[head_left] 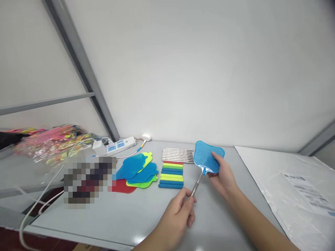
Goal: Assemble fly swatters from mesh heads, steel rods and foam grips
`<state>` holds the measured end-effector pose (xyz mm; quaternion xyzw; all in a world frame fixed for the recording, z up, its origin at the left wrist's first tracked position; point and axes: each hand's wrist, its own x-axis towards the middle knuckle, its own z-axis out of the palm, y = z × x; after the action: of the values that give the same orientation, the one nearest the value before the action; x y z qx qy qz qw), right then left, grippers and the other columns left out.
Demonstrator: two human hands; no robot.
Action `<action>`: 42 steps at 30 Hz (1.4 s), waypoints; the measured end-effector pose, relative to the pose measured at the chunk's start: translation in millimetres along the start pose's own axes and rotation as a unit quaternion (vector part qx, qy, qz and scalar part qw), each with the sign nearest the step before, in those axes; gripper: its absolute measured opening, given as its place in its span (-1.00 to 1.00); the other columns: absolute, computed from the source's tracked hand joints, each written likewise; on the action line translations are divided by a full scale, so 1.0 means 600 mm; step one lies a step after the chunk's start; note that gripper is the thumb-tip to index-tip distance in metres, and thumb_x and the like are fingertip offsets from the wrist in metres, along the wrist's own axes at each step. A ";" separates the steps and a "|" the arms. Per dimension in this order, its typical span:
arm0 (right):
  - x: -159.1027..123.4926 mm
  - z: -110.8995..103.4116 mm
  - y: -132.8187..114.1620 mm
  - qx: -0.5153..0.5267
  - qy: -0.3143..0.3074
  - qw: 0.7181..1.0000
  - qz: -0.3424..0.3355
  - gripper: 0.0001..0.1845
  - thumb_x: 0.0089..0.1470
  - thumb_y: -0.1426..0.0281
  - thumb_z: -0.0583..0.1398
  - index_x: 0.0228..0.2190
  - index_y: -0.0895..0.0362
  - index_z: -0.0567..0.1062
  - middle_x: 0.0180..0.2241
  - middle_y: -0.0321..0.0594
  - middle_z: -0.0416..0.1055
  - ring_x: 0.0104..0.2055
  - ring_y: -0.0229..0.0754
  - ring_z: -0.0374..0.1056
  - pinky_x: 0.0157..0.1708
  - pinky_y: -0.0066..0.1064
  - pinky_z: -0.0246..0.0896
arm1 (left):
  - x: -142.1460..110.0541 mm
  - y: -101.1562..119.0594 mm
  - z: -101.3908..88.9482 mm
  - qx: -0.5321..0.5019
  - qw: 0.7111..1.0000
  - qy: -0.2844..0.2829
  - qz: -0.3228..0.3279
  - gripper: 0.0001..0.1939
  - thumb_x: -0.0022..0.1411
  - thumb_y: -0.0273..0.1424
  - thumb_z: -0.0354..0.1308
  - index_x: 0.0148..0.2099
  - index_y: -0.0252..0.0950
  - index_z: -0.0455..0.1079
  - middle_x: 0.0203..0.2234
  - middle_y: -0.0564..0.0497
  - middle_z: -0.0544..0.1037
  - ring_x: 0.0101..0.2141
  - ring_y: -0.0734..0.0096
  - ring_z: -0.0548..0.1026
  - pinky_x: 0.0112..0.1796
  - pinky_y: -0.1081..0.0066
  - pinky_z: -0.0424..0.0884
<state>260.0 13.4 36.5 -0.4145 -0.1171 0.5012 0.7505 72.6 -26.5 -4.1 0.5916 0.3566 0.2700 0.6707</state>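
Note:
My right hand [224, 176] grips a blue fly swatter head [206, 155] by its right side, thumb on the mesh. In my left hand [180, 211], closed fingers hold a silver metal rod [195, 186] that slants up to the neck of the blue head. Rod and neck meet; how deep the rod sits I cannot tell. Behind the blue head lies a row of similar metal rods [176, 155], partly covered by it. Coloured handle sleeves [171, 177] in blue, yellow, green and red are lined up nearer me. Left of them, blue, green and red swatter heads [142, 172] overlap in a pile.
A white power strip [120, 145] with plugs and cables stands at the back left, near clear bags of colourful items [60, 139]. A large white plastic package [293, 184] covers the table's right side. A pixelated patch hides part of the left side.

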 end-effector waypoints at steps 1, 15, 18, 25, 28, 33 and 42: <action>-0.001 -0.001 0.003 -0.008 -0.012 1.000 -0.007 -0.80 -0.03 0.29 0.31 -0.45 0.11 0.42 -0.60 -0.41 0.37 -0.67 -0.36 0.19 -0.68 -0.50 0.23 | -0.004 -0.001 0.002 -0.018 1.000 -0.001 -0.015 -0.73 0.39 -0.14 -0.11 -0.18 -0.24 0.19 -0.68 0.20 0.22 -0.62 0.56 0.12 -0.54 0.53 0.03; -0.004 -0.003 0.013 -0.091 -0.057 0.992 -0.068 -0.70 -0.05 0.20 0.30 -0.52 0.17 0.41 -0.61 -0.33 0.35 -0.65 -0.31 0.25 -0.77 -0.50 0.14 | -0.012 0.016 -0.006 -0.108 0.992 -0.027 -0.067 -0.69 0.33 -0.09 -0.02 -0.18 -0.24 0.22 -0.65 0.24 0.17 -0.72 0.68 -0.04 -0.66 0.56 -0.12; -0.003 -0.003 0.006 -0.088 -0.053 0.992 -0.073 -0.70 -0.05 0.21 0.30 -0.53 0.16 0.40 -0.62 -0.33 0.34 -0.68 -0.34 0.21 -0.78 -0.51 0.12 | -0.013 0.017 -0.007 -0.110 0.992 -0.025 -0.061 -0.70 0.33 -0.09 -0.03 -0.17 -0.24 0.23 -0.65 0.24 0.16 -0.72 0.68 -0.05 -0.66 0.56 -0.12; -0.010 -0.001 -0.001 -0.094 -0.070 0.991 -0.064 -0.68 -0.08 0.19 0.33 -0.54 0.16 0.41 -0.61 -0.34 0.33 -0.62 -0.29 0.27 -0.73 -0.48 0.22 | -0.013 0.013 -0.008 -0.112 0.992 -0.029 -0.043 -0.69 0.35 -0.09 -0.06 -0.17 -0.24 0.22 -0.65 0.23 0.16 -0.73 0.66 -0.05 -0.67 0.55 -0.15; -0.013 0.000 0.000 -0.099 -0.068 0.991 -0.065 -0.68 -0.09 0.18 0.33 -0.54 0.15 0.40 -0.62 -0.35 0.31 -0.63 -0.30 0.25 -0.74 -0.48 0.19 | -0.013 0.010 -0.008 -0.112 0.992 -0.039 -0.045 -0.70 0.35 -0.10 -0.06 -0.17 -0.23 0.22 -0.66 0.23 0.15 -0.73 0.67 -0.05 -0.67 0.55 -0.16; -0.012 -0.003 0.003 -0.133 -0.117 0.981 -0.080 -0.69 -0.05 0.18 0.31 -0.52 0.13 0.37 -0.64 -0.41 0.27 -0.69 -0.36 0.13 -0.72 -0.49 0.18 | -0.011 0.007 -0.011 -0.130 0.990 -0.027 -0.054 -0.67 0.33 -0.05 -0.05 -0.17 -0.22 0.22 -0.65 0.24 0.14 -0.75 0.67 -0.07 -0.70 0.54 -0.13; -0.027 -0.007 0.005 -0.229 -0.272 0.934 -0.039 -0.61 0.06 0.16 0.22 -0.61 0.10 0.26 -0.68 -0.45 0.11 -0.66 -0.37 0.02 -0.56 -0.43 0.19 | -0.010 0.002 -0.013 -0.124 0.991 -0.032 -0.047 -0.66 0.34 -0.03 -0.06 -0.14 -0.21 0.21 -0.65 0.26 0.11 -0.76 0.66 -0.10 -0.71 0.55 -0.10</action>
<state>253.0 -1.8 35.3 -0.4182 -0.4440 0.5247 0.5939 62.6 -26.5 -2.1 0.4947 0.3265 0.2610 0.7619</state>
